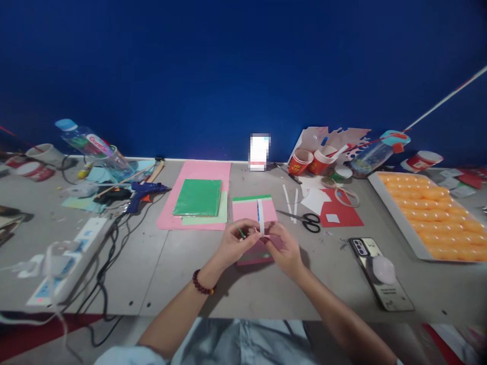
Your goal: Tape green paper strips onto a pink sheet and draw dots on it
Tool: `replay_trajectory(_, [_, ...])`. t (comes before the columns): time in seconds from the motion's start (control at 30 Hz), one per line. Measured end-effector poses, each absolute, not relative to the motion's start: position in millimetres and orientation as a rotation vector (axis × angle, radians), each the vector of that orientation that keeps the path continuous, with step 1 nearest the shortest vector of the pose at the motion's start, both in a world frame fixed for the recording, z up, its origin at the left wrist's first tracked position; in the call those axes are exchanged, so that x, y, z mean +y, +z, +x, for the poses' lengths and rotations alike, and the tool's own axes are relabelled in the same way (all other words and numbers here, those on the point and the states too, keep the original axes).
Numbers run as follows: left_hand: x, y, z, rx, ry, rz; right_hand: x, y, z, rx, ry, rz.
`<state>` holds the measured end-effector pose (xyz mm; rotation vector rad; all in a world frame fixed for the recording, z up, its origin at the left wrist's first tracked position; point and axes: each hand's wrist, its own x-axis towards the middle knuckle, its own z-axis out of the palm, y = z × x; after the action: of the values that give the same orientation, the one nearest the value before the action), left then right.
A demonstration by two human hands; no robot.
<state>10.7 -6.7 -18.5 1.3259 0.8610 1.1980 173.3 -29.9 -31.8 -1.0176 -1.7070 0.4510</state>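
Hands (236,243) either side of white strip (261,215)

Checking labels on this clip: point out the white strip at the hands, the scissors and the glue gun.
White strip (261,218): head view, its middle.
Scissors (304,218): head view, near pivot.
Glue gun (143,190): head view, body.

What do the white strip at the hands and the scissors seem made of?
The white strip looks like matte paper: thin and without shine. The scissors have smooth black handles, probably plastic, and slim dark blades, likely metal, finish unclear.
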Motion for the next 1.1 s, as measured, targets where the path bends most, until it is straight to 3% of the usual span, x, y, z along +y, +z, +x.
replay_trajectory(0.33, [-3.2,-7.2,13.4,0.809,1.339,1.712,-32.4,-40.1,171.8,-1.652,0.435,-1.047])
replay_trajectory(0.57, [-5.1,-13.8,18.7,0.873,1.348,1.845,-31.4,-27.0,176.0,-1.719,0.216,-0.971])
replay_trajectory(1.1, [-9.2,-20.6,20.0,0.845,1.282,2.061,-27.2,-31.0,179.0,-1.668,0.300,-1.054])
